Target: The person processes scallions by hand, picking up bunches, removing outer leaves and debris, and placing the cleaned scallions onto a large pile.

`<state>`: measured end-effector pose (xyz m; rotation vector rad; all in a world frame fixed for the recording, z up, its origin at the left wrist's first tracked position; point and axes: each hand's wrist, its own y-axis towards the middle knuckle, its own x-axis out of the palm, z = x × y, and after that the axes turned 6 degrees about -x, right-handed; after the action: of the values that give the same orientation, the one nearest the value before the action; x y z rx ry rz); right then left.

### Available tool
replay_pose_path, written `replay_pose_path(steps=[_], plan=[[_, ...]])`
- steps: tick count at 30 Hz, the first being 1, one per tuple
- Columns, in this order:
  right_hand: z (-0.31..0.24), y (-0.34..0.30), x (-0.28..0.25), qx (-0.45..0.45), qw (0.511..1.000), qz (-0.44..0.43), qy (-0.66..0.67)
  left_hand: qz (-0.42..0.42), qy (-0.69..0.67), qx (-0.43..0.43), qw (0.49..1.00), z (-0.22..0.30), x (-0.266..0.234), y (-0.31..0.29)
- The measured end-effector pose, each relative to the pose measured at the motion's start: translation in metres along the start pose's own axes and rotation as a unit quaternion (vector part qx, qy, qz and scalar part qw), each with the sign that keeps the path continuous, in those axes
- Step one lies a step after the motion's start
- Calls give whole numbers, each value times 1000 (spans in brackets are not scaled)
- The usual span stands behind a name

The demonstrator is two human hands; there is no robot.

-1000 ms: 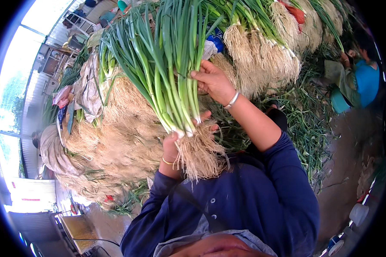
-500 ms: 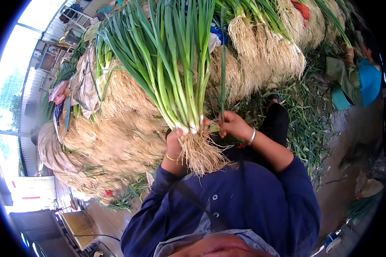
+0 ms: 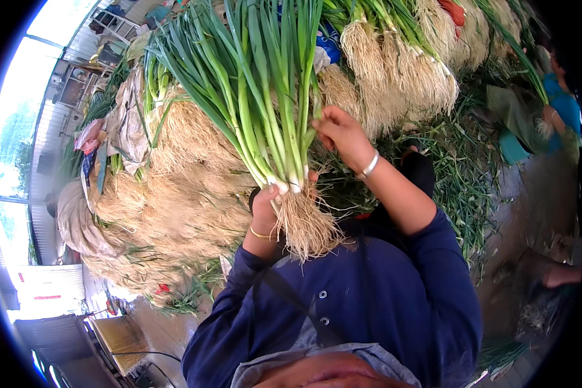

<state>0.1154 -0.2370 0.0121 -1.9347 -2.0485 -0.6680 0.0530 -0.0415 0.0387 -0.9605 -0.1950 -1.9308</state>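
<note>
One bunch of green onions (image 3: 275, 116), leaves dark green, shanks pale, is held at the centre of the frame, leaning slightly, with its leaves spread toward the upper edge and its tan roots (image 3: 309, 227) hung below. By the left hand (image 3: 265, 208), left of centre, the white bases are clasped; the fingers are wrapped behind the bunch and mostly hidden, the thumb laid in front. A thin yellow band (image 3: 263, 235) is worn on that wrist. By the right hand (image 3: 344, 137), right of centre, an outer leaf at the bunch's right edge is pinched between thumb and curled fingers; a silver-coloured bangle (image 3: 369, 164) is worn there. Further bunches with long roots (image 3: 401, 71) are stacked at the upper right, beside one blue printed package (image 3: 329, 43) and one red item (image 3: 453, 11). A large heap of rooted onions (image 3: 174, 187) is piled at left of centre, bordered by pale sacking (image 3: 77, 220). Loose green leaves (image 3: 459, 187) are strewn at right of centre. At the right edge a teal tub (image 3: 512, 147) is placed near a co-worker in blue (image 3: 562, 103), partly blurred.
</note>
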Motion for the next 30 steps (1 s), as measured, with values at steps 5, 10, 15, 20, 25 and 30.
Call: replay_pose_path(steps=[5,10,15,20,25,30], plan=[[14,-107,-37,54,977,-143,146,-64,-14,-17,998,-4,-24,8],[48,-130,-107,232,958,-101,-136,-71,-22,-26,997,-5,-19,12],[-10,-85,-89,-100,775,-37,-622,-520,-91,51,848,43,-25,35],[-122,44,-34,-251,629,193,-710,-410,-118,82,901,50,-12,24],[-102,49,-29,-280,732,98,-613,-101,-80,86,988,30,21,12],[-38,-72,24,-295,774,-175,-532,-69,17,54,996,17,-20,32]])
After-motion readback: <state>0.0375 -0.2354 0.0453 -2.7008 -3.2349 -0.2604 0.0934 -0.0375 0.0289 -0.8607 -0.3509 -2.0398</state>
